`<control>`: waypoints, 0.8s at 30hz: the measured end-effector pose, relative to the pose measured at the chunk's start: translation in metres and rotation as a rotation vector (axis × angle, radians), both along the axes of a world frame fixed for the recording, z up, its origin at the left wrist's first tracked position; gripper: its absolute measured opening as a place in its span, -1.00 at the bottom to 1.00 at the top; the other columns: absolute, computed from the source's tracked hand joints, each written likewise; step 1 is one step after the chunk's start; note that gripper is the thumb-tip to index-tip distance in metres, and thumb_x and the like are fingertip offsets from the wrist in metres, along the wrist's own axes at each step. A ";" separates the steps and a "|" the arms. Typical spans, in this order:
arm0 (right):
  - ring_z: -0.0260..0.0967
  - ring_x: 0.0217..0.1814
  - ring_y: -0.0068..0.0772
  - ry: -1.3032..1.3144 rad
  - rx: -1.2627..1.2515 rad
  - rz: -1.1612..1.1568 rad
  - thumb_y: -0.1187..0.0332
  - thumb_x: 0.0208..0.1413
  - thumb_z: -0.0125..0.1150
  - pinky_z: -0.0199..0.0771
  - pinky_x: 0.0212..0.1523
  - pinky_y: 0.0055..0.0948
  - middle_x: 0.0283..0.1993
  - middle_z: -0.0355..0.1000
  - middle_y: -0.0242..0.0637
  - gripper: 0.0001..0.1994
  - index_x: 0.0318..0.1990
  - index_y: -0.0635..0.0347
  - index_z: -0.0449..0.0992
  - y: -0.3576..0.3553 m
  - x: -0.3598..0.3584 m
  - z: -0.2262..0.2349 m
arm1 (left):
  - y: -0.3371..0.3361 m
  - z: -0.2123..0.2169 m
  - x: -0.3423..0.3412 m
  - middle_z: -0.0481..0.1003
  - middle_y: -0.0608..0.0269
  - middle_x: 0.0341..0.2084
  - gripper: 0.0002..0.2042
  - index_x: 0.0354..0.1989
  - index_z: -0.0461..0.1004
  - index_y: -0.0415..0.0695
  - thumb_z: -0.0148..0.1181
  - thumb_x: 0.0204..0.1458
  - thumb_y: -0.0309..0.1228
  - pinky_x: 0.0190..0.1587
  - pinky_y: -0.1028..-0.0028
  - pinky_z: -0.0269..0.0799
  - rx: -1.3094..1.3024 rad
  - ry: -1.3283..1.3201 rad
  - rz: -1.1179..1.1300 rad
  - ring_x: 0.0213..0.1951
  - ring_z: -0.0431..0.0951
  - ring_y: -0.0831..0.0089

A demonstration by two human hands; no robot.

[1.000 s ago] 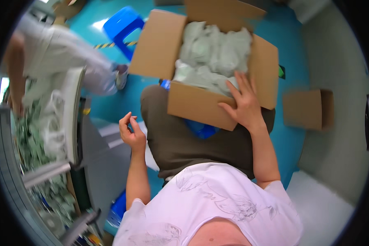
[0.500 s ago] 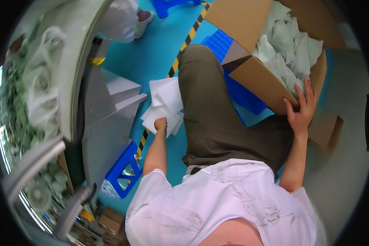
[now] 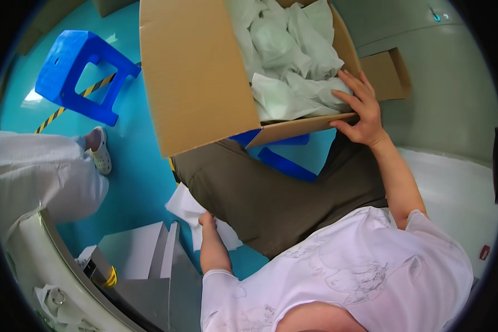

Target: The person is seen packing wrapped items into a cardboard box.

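A large cardboard box (image 3: 205,77) is seen resting on the seated person's lap, tipped toward the camera with its flaps open, and it is filled with pale, crumpled plastic bags (image 3: 293,61) of soft white material. The right hand (image 3: 359,108) is laid flat over the box's near rim, fingers spread across the cardboard edge and touching the nearest bag; nothing is clenched in it, the box is only steadied. The left hand (image 3: 207,221) is lowered beside the thigh and is closed on a white sheet (image 3: 196,213) that lies partly on the teal floor (image 3: 144,166); the grip appears to be a pinch at the sheet's upper edge, though the fingers are mostly hidden. The sheet is judged to be light, limp and easily creased, so it would best be taken by an edge or corner rather than pressed flat. The bags look slippery and compressible, and are probably best gathered by a loose fold of film. The box is judged bulky rather than heavy, stiff at its walls but weak at the flaps, so it is better held by the rim or underside. A blue stool (image 3: 83,74) stands well apart on the floor, and another person's white-clad leg (image 3: 44,171) is seen at the left.
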State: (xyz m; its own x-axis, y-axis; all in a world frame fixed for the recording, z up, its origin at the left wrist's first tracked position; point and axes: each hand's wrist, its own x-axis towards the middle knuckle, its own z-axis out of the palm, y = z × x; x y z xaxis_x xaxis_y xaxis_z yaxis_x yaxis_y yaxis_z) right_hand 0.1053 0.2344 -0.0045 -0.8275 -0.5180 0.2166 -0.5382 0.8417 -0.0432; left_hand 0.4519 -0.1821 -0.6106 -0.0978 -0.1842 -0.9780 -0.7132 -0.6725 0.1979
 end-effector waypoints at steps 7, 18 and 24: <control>0.28 0.46 0.13 -0.025 -0.128 0.054 -0.07 -0.14 0.53 0.01 0.50 0.21 0.38 0.38 0.05 -0.36 0.05 0.17 0.63 -0.018 -0.005 -0.006 | -0.065 0.002 0.037 0.60 -0.21 -0.34 -0.55 -0.20 0.49 -0.40 0.38 0.06 -0.16 -0.30 0.03 0.48 -0.824 0.078 -0.411 -0.32 0.59 -0.21; 0.24 0.48 0.18 -0.020 -0.255 0.098 -0.01 -0.05 0.50 0.00 0.49 0.25 0.42 0.32 0.04 -0.43 0.09 0.08 0.60 0.017 -0.003 0.001 | 0.024 0.499 -0.082 0.46 -0.22 -0.20 -0.83 -0.15 0.50 -0.45 0.08 0.31 -0.53 -0.18 0.11 0.46 -1.981 0.596 -0.558 -0.25 0.50 -0.10; 0.24 0.47 0.19 0.004 -0.483 0.175 -0.01 0.08 0.42 0.05 0.48 0.24 0.40 0.33 0.09 -0.47 0.10 0.15 0.59 0.021 -0.003 0.001 | 0.098 0.635 -0.192 0.36 -0.31 0.03 -0.68 0.11 0.47 -0.46 0.08 0.25 -0.53 -0.20 0.07 0.52 -2.483 0.855 -0.667 -0.16 0.55 -0.08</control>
State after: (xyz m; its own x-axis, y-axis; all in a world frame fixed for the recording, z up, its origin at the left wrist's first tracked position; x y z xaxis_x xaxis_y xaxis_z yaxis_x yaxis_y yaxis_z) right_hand 0.1024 0.2553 -0.0037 -0.7360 -0.4884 0.4688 -0.6702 0.6235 -0.4025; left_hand 0.2594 -0.0836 0.0243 -0.5353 -0.0339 0.8440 -0.0820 0.9966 -0.0119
